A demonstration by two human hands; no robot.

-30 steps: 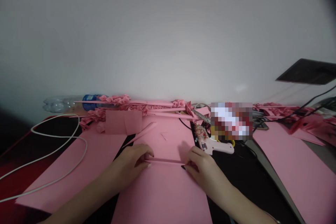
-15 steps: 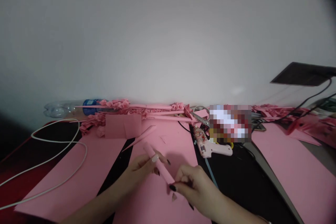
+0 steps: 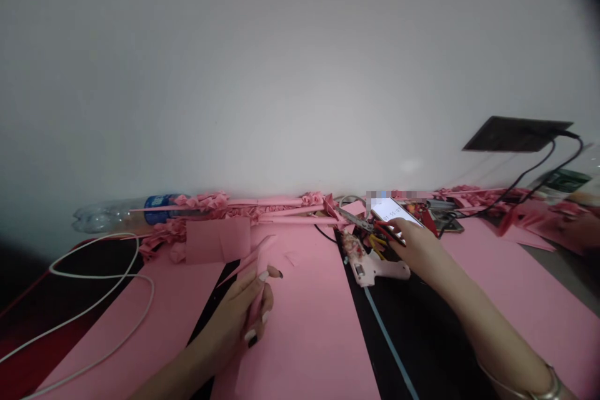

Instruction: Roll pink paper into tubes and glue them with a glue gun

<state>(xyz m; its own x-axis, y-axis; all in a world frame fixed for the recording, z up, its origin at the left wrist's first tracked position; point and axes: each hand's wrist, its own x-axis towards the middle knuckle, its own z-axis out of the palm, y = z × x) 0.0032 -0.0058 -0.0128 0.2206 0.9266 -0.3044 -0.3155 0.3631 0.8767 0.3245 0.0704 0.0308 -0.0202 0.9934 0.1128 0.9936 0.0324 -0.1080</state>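
A rolled pink paper tube [image 3: 263,257] stands slanted in my left hand [image 3: 246,303], whose fingers are wrapped round it. Beneath it a long pink paper sheet [image 3: 309,325] lies on the dark table. My right hand [image 3: 417,247] reaches to the back, its fingers closed at the red and dark handles of a pair of scissors [image 3: 360,220]. The blades point left, and the fingers partly cover the handles. Just behind that hand is a lit phone [image 3: 391,209]. A pale glue gun [image 3: 375,267] lies in front of the scissors, left of my right wrist.
Pink paper flowers with rolled stems [image 3: 201,201] line the wall beside a plastic bottle [image 3: 112,215]. A white cable [image 3: 98,275] loops on the left. More pink sheets [image 3: 520,287] lie to the right. A dark flat panel [image 3: 515,134] with black cables stands at the back right.
My right hand has let go of the pink paper tube and moved back and right to the scissors. My left hand still holds the tube, now more upright and slightly further left.
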